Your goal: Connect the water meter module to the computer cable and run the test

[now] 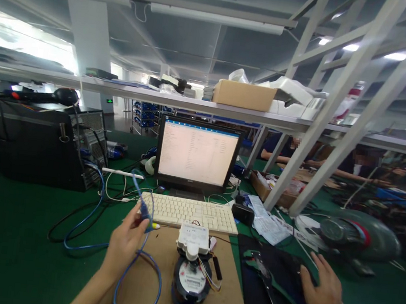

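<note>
My left hand (126, 241) pinches a translucent blue cable connector (144, 214) over the front left of the keyboard. A blue cable (158, 275) loops below it on the cardboard. A yellow-tipped piece (156, 226) shows beside the fingers; whether it belongs to the connector is unclear. To the right of this hand lies a water meter (192, 281) with a round dial, a blue body and a white module (193, 239) at its top, thin wires running from it. My right hand (323, 297) is open, fingers stretched, at the right edge of a black mat (249, 286).
A monitor (197, 154) stands behind the cream keyboard (188, 213). At left is a black computer tower (37, 144); at right, a fan (359, 235) and slanted metal posts (337, 109). Papers (268, 221) lie beside the keyboard. Other people sit across the bench at right.
</note>
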{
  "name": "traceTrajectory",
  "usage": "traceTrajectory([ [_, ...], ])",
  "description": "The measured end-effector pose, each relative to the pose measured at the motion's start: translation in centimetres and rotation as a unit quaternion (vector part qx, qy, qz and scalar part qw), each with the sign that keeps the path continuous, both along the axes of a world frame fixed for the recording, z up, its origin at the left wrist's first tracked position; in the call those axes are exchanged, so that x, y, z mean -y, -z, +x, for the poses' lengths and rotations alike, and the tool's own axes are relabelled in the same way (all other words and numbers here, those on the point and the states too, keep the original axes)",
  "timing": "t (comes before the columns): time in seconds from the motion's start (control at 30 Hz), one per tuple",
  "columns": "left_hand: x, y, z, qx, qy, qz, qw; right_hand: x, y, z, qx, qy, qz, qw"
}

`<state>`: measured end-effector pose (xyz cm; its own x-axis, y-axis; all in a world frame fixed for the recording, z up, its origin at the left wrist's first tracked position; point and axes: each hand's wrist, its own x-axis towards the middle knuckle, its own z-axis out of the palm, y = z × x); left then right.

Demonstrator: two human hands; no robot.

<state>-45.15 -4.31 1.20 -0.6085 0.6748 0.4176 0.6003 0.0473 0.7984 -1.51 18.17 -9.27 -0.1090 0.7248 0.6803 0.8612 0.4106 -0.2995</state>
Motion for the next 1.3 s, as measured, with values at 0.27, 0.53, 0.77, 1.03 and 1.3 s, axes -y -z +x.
traceTrajectory([
  [0.27, 8.2, 3.7, -7.5, 0.011, -0.101, -0.359, 0.928, 3.9, -4.3, -11.9, 0.092, -0.373, -0.147, 0.912],
  [0.53, 4.8, -0.7, -0.2, -0.105, 0.042, -0.257, 0.96, 4.2, -2.2, -20.6, 0.112, -0.449, -0.227, 0.857],
  [0.77, -4.0, 0.5, 5.8, -0.084, 0.201, -0.155, 0.964, 3.8, -3.9, -17.1, -0.044, -0.376, -0.263, 0.887],
  [1.03, -5.5, -0.9, 6.7, 0.154, 0.1, 0.054, 0.982, 5.6, -8.4, -17.9, -0.24, -0.36, -0.254, 0.865],
  [1.3, -5.1, -3.4, 6.2, 0.146, 0.097, 0.131, 0.976, 7.7, -10.3, -22.1, -0.149, -0.502, -0.268, 0.809],
])
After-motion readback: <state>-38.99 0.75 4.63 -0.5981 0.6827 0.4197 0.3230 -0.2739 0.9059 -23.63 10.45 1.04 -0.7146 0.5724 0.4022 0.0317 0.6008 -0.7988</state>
